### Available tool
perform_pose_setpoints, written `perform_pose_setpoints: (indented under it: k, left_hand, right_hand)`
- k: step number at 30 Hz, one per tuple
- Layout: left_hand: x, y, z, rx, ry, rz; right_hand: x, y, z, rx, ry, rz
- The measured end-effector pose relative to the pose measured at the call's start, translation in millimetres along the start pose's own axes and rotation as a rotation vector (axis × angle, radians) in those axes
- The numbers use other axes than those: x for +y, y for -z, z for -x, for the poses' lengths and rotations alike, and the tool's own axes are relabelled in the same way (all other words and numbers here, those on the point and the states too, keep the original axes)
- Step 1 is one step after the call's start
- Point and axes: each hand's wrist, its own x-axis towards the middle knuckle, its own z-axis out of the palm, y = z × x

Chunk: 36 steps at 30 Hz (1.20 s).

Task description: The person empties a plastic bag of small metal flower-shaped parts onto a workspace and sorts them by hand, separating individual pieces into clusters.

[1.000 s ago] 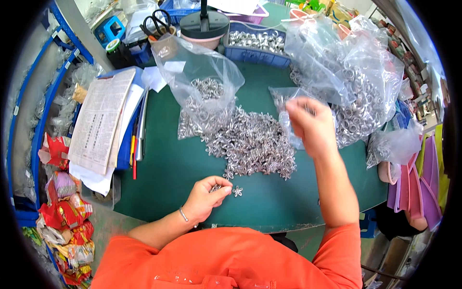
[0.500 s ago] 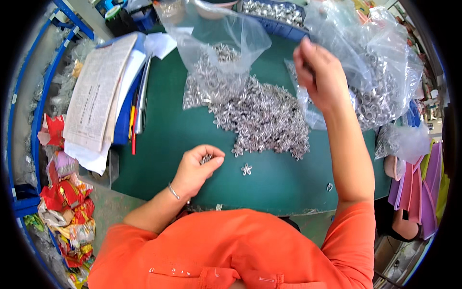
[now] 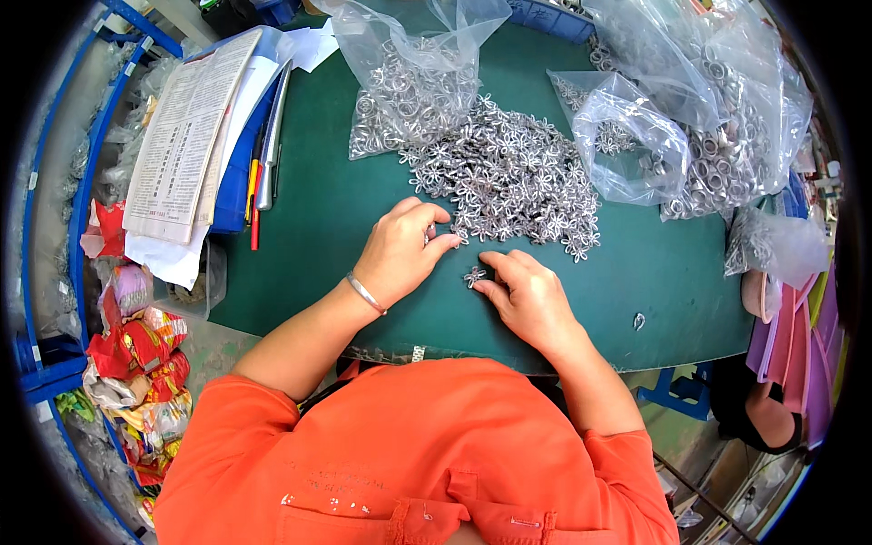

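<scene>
A heap of silver flower-shaped metal pieces (image 3: 518, 173) lies on the green table. At its near left edge is my left hand (image 3: 400, 247), curled closed, with a bit of silver metal showing between thumb and forefinger. Its thumb tip reaches a piece at the heap's edge. Just in front of the heap, my right hand (image 3: 529, 298) pinches a single flower-shaped piece (image 3: 474, 276) between thumb and forefinger, low over the table.
Behind the heap stands a clear bag of metal rings (image 3: 409, 91). Further right are an opened clear bag (image 3: 633, 150) and a large bag of rings (image 3: 718, 154). Papers (image 3: 186, 136) and pens (image 3: 255, 204) lie at left. A small metal loop (image 3: 639, 321) sits near the right edge.
My right hand has come down from the bags at the far right to the single flower piece and taken hold of it. My left hand has moved forward and right to the heap.
</scene>
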Motion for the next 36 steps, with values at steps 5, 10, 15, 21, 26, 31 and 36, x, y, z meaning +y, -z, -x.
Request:
perform_pose_setpoints:
  k: [5,10,15,21,26,31,36]
  left_hand:
    - [1.4,-1.7,3.3,-0.02,-0.043,-0.047]
    - [0.2,-3.7,4.1,-0.002,-0.048,-0.046]
    - [4.0,1.7,6.0,0.005,-0.041,-0.009]
    - [4.1,18.2,22.6,-0.101,-0.009,-0.026]
    - [5.4,28.8,28.5,-0.063,0.047,0.047]
    - [8.3,34.0,27.1,-0.017,0.034,0.065]
    - [11.7,32.1,26.9,-0.005,0.026,0.096]
  right_hand:
    - [0.3,-3.4,5.4,0.034,0.001,-0.004]
    - [-0.2,-5.1,5.2,0.051,-0.01,-0.001]
    - [6.7,-6.0,8.2,0.195,0.123,0.013]
    - [20.4,10.1,28.7,0.118,0.313,0.114]
    - [20.0,25.8,31.4,0.213,0.07,-0.029]
    - [8.6,17.2,25.0,0.26,0.122,-0.055]
    - [1.5,-1.2,22.5,0.166,0.142,-0.001]
